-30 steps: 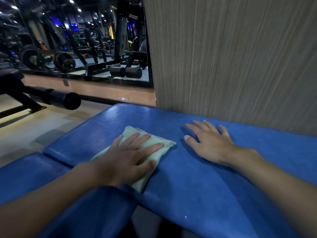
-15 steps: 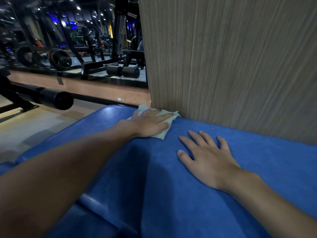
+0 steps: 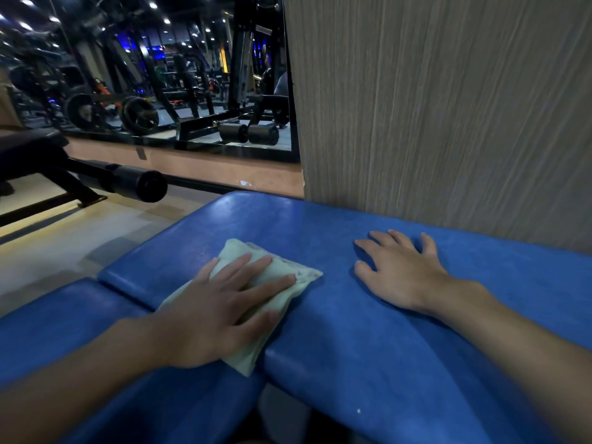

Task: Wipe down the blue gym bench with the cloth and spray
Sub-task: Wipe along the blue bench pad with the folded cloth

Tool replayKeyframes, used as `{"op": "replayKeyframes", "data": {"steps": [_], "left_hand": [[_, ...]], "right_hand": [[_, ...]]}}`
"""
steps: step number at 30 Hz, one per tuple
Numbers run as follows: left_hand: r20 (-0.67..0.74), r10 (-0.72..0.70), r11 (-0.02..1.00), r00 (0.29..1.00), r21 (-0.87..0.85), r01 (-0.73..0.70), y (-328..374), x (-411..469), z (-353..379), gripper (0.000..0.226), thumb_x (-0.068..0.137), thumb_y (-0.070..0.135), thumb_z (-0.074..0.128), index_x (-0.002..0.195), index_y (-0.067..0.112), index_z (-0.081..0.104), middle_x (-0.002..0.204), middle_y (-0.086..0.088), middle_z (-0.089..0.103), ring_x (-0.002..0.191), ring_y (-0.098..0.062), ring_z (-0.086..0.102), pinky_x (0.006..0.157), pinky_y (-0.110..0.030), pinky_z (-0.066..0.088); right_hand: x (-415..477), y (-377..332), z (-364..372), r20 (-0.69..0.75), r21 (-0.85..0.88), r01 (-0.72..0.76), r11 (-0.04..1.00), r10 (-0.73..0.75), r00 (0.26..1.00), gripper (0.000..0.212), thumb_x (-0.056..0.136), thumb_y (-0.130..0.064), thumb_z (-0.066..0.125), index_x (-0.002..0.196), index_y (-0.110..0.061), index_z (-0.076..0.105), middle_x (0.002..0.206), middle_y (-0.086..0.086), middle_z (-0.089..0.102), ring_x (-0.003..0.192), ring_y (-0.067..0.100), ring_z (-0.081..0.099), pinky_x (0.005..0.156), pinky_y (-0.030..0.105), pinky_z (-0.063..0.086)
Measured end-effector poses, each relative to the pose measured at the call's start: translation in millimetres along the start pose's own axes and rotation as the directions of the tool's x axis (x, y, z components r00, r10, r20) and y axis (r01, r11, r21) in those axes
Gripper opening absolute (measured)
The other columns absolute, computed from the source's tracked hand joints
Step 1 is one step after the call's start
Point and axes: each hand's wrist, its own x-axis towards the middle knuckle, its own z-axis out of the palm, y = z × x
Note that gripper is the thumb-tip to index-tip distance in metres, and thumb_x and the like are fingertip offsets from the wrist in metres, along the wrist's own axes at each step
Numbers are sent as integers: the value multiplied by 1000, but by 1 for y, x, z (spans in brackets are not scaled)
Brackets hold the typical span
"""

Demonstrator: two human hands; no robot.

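Head view | I see left hand (image 3: 217, 312) flat, fingers straight, pressing folded pale-green cloth (image 3: 238, 251) onto blue bench (image 3: 352, 331) near the pad gap | right hand (image 3: 397, 277) flat on the pad, holding nothing | I judge the cloth light, soft, bunch-prone: press palm mid-fold.

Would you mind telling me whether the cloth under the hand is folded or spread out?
Folded: the cloth is a compact pad with layered edges under the left hand.

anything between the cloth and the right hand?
Head view: only bare blue padded gym bench between the folded pale green cloth and the right hand.
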Motion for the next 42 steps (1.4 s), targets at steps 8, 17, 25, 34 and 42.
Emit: {"op": "replayKeyframes", "data": {"steps": [8,17,25,34,42], "left_hand": [[65,-66,997,996,-32,68,-10,55,-5,58,73,78,-3,132,75,-7,165,15,-1,150,-10,-9,119,-51,-2],[36,-116,993,993,-27,117,-32,213,-1,58,89,72,18,145,64,8,165,9,11,151,-16,6,118,-56,5],[73,-117,992,991,-41,120,-26,188,-4,51,98,65,20,146,62,3,166,8,3,152,-19,-2,118,-54,-3],[81,-30,999,996,-14,31,-29,22,-4,54,81,81,-3,133,76,-12,164,17,-12,149,-9,-19,120,-48,-7],[100,-92,995,991,-36,96,-29,6,-7,54,81,79,0,133,76,-14,163,18,-12,147,-4,-22,120,-46,-10]], "right_hand": [[10,-16,13,42,23,44,999,-45,998,62,96,-62,10,154,-42,6,165,-10,-2,151,18,-8,118,57,-6],[12,-13,17,-3,6,62,998,-62,998,62,94,-62,7,154,-43,4,165,-12,-5,151,16,-10,118,55,-5],[12,-11,16,18,24,59,998,-60,998,63,94,-63,6,153,-44,3,164,-13,-5,150,15,-11,119,54,-7],[10,-15,10,42,7,43,999,-43,998,60,96,-59,11,154,-42,10,165,-9,2,151,19,-4,118,57,-4],[35,-37,10,45,45,87,995,-89,995,64,95,-66,9,154,-43,7,165,-11,-5,151,18,-8,117,58,-5]]}}
